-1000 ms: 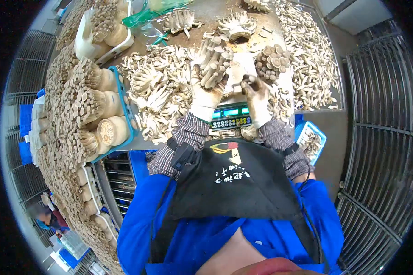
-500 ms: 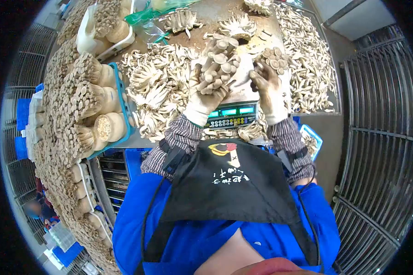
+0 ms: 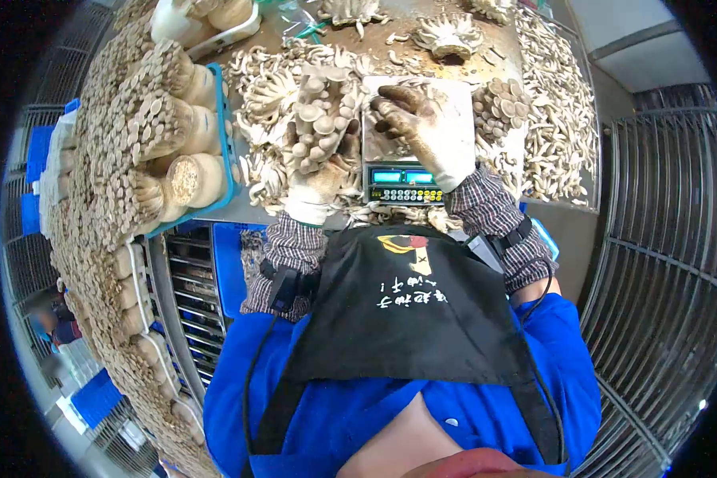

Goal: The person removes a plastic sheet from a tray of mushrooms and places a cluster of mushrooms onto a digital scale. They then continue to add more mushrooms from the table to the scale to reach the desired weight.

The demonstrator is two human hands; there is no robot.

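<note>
My left hand (image 3: 317, 185), in a soiled whitish glove, is closed around a cluster of grey-brown mushrooms (image 3: 320, 119) with round caps facing up. It is just left of the scale, over the loose mushrooms. My right hand (image 3: 422, 131), gloved and dark at the fingers, is above the scale's pale plate (image 3: 462, 95). Its fingers point left, partly apart, and nothing shows in them. The digital scale (image 3: 406, 185) has lit green displays and a keypad on the side near me. Right of the plate rests another mushroom cluster (image 3: 502, 107).
Loose mushrooms (image 3: 255, 88) lie left of the scale, and a large pile (image 3: 562, 119) covers the right side. An upturned cluster (image 3: 448, 38) sits behind. At left, a blue crate (image 3: 225, 135) holds mushroom-growing bottles (image 3: 195, 179). Metal racks (image 3: 661, 207) stand at right.
My left hand has moved left, away from the scale, carrying its mushroom cluster. My right hand has moved left from beside the other cluster to above the plate. The view has shifted slightly.
</note>
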